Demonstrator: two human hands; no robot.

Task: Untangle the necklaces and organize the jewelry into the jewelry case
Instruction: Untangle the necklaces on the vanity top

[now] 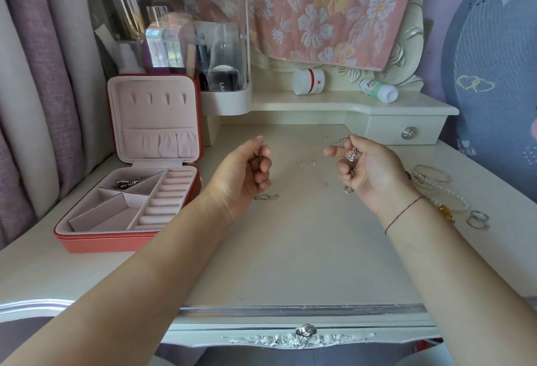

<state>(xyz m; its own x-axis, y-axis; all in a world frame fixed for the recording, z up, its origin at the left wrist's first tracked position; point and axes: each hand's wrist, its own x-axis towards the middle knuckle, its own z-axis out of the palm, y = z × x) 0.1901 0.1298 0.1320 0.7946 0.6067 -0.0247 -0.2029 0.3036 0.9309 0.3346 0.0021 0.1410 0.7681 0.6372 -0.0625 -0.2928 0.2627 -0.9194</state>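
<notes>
The red jewelry case (87, 242) lies open at the left, with pink lining; silver pieces (128, 183) sit in its back compartment. My left hand (247, 173) is raised over the dressing table and pinches a thin chain end between thumb and forefinger. My right hand (366, 168) grips a bunch of silver necklaces with a pendant (351, 157); a chain trails out past its fingertips. A small silver chain (266, 197) lies on the table under my left hand. A ring (347, 189) lies below my right hand.
Bangles (433, 175), a clear bead bracelet (447, 194), an amber piece (447, 213) and two rings (478, 219) lie at the right. A clear cosmetics organizer (174, 45) stands behind the case. A white jar (308, 81) and a tipped bottle (377, 90) sit on the shelf.
</notes>
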